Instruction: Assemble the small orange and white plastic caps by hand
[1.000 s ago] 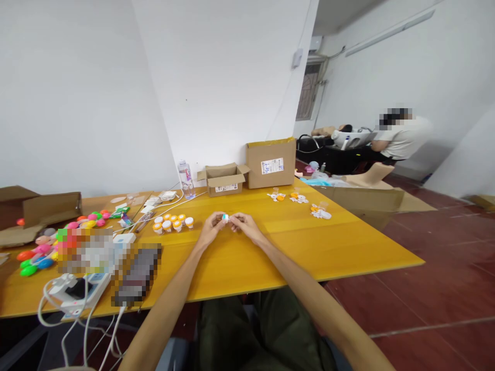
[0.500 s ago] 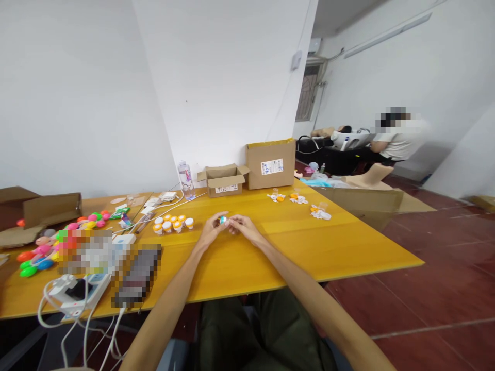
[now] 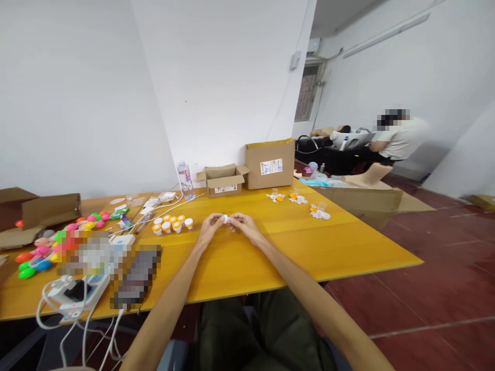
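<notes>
Above the yellow table, my left hand (image 3: 210, 229) and my right hand (image 3: 243, 225) meet, fingers closed. Between their fingertips is a small white piece with a bit of teal (image 3: 225, 218); its exact kind is too small to make out. Both hands touch it, and the fingers cover part of it. To the left of my left hand stands a group of several small white containers with orange rims (image 3: 177, 225). Off to the right lie three little piles of white and orange parts, among them one pile (image 3: 319, 212) nearest the table's right edge.
Two cardboard boxes, a small open one (image 3: 224, 181) and a larger one (image 3: 270, 165), stand at the back beside a water bottle (image 3: 185, 180). Colourful plastic balls (image 3: 42, 251), a power strip (image 3: 93, 281) with cables and a phone (image 3: 138, 275) occupy the left. A person (image 3: 402, 136) sits far right.
My fingers have shifted around the small piece, which is turned and shows more white and less teal. Both hands stay at nearly the same spot.
</notes>
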A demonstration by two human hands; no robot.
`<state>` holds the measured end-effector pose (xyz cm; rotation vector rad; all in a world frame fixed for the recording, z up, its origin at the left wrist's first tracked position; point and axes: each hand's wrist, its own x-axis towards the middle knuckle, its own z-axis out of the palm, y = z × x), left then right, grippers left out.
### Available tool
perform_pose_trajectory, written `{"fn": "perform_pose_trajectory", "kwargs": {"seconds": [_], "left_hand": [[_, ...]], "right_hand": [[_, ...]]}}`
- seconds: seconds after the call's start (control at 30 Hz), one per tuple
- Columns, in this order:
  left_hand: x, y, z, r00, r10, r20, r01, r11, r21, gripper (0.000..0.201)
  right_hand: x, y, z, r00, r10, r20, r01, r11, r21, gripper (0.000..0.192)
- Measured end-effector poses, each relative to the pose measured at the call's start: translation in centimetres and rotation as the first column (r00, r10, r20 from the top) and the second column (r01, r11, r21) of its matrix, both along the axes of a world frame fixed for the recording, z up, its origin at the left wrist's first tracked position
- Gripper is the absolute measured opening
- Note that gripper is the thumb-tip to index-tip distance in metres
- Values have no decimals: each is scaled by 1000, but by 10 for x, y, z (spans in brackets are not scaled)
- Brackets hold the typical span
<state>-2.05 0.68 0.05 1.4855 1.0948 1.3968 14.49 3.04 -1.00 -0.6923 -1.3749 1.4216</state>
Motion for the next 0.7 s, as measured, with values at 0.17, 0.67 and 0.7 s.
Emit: {"fn": "perform_pose_trajectory", "kwargs": {"seconds": [0.17, 0.67, 0.7], "left_hand": [[0, -1, 2, 998, -66, -10, 66, 998, 21, 42], [0, -1, 2, 1000, -26, 8, 25, 999, 30, 39], [0, -1, 2, 1000, -6, -11, 6, 1000, 22, 37]], "right_hand": [[1, 1, 0, 1000, 14, 19, -14, 1000, -3, 41], [2, 1, -1, 1000, 17, 13, -17, 1000, 14, 40], [2, 2, -1, 1000, 19, 16, -19, 1000, 16, 40]]}}
